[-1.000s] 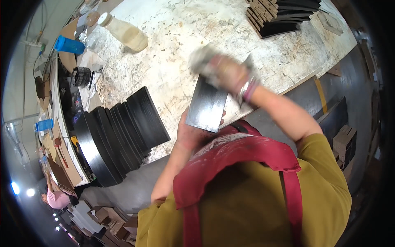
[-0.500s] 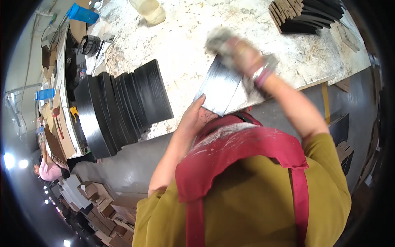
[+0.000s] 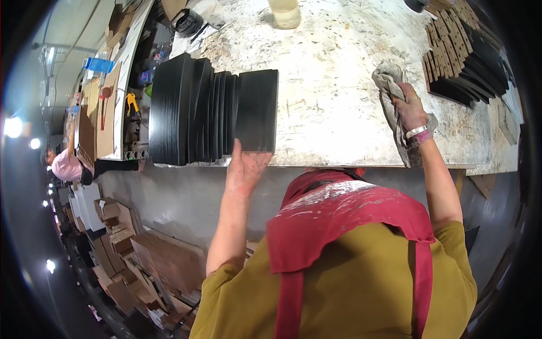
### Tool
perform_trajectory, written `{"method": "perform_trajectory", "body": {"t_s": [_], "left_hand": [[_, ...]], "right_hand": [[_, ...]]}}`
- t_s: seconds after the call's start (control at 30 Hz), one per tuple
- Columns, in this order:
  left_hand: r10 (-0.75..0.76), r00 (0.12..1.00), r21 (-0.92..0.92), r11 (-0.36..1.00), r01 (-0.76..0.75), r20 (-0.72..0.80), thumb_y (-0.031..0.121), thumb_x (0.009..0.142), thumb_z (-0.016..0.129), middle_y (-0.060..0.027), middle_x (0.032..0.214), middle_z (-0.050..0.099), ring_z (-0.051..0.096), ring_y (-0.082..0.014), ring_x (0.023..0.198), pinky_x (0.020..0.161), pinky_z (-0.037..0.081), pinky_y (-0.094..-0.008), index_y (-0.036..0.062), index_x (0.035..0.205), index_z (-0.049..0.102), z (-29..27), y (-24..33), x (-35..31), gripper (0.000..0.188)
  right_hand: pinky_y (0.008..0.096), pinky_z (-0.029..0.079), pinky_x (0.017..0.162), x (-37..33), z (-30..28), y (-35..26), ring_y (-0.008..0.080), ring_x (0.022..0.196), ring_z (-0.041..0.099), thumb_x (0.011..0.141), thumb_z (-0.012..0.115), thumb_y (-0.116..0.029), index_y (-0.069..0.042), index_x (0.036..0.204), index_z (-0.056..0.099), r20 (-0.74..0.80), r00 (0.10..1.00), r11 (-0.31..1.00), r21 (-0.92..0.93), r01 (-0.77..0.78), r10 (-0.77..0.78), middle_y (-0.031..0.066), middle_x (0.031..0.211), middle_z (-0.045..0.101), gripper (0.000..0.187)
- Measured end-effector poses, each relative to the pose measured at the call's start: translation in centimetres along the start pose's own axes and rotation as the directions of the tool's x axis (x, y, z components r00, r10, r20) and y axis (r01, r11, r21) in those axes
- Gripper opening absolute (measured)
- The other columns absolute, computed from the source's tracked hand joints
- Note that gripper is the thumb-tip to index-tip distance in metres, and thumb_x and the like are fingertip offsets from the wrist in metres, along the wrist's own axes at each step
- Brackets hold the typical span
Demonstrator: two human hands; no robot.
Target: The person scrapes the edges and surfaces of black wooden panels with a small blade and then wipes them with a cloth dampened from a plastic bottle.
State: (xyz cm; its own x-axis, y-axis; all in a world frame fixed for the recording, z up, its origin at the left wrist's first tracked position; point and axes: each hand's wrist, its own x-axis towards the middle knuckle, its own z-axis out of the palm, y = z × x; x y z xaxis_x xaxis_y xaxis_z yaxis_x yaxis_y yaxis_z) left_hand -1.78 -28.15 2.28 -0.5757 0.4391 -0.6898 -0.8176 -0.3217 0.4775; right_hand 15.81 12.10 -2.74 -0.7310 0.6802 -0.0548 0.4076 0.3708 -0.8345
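My left hand grips the near edge of a black board, thumb on top and fingers at its edge. That board lies at the right end of an overlapping row of black boards on the left of the worktable. Well to the right, my right hand has its fingers closed on a crumpled grey rag, which rests on the table's pale, stained top.
At the far right stands a stack of boards with brown and black edges. A cloudy plastic container is at the back, a black tub at the back left. Yellow-handled pliers lie left of the row. A co-worker is far left.
The board moved left with my left hand, from in front of me to the row's right end. My right hand, which was rubbing the board, has moved right with the rag.
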Motion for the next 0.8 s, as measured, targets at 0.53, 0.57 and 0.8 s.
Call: {"method": "perform_trajectory", "body": {"t_s": [0.53, 0.57, 0.8], "left_hand": [[0.488, 0.528, 0.676, -0.695, -0.247, 0.695, 0.011, 0.061, 0.084, -0.0158, 0.136, 0.050, 0.052, -0.0347, 0.120, 0.102, 0.038, -0.0426, -0.0001, 0.137, 0.042, -2.9, -1.7, -0.9, 0.087], [0.499, 0.524, 0.692, -0.669, -0.273, 0.690, 0.013, 0.060, 0.084, -0.0167, 0.135, 0.051, 0.052, -0.0351, 0.120, 0.100, 0.040, -0.0429, -0.0023, 0.137, 0.041, -3.0, -1.7, -0.6, 0.090], [0.622, 0.489, 0.789, -0.528, -0.315, 0.612, 0.014, 0.067, 0.080, -0.0220, 0.129, 0.055, 0.056, -0.0387, 0.113, 0.091, 0.047, -0.0431, -0.0086, 0.136, 0.038, -4.1, -2.6, 1.0, 0.084]], "right_hand": [[0.0390, 0.047, 0.086, 0.6, 11.5, -17.4, 0.0327, 0.095, 0.059, 0.077, 0.063, -0.002, -0.006, 0.115, 0.059, 0.239, 0.708, 0.737, 0.053, 0.674, -0.665, 0.0135, 0.099, 0.058, 0.038], [0.0382, 0.048, 0.087, 1.4, 13.8, -18.0, 0.0320, 0.097, 0.059, 0.078, 0.062, -0.005, -0.006, 0.114, 0.060, 0.269, 0.707, 0.746, 0.070, 0.663, -0.654, 0.0133, 0.100, 0.059, 0.036], [0.0392, 0.054, 0.063, -6.3, 18.4, -16.4, 0.0282, 0.077, 0.065, 0.078, 0.063, -0.009, -0.012, 0.095, 0.065, 0.550, 0.329, 0.499, 0.190, 0.846, -0.768, 0.0081, 0.093, 0.062, 0.017]]}}
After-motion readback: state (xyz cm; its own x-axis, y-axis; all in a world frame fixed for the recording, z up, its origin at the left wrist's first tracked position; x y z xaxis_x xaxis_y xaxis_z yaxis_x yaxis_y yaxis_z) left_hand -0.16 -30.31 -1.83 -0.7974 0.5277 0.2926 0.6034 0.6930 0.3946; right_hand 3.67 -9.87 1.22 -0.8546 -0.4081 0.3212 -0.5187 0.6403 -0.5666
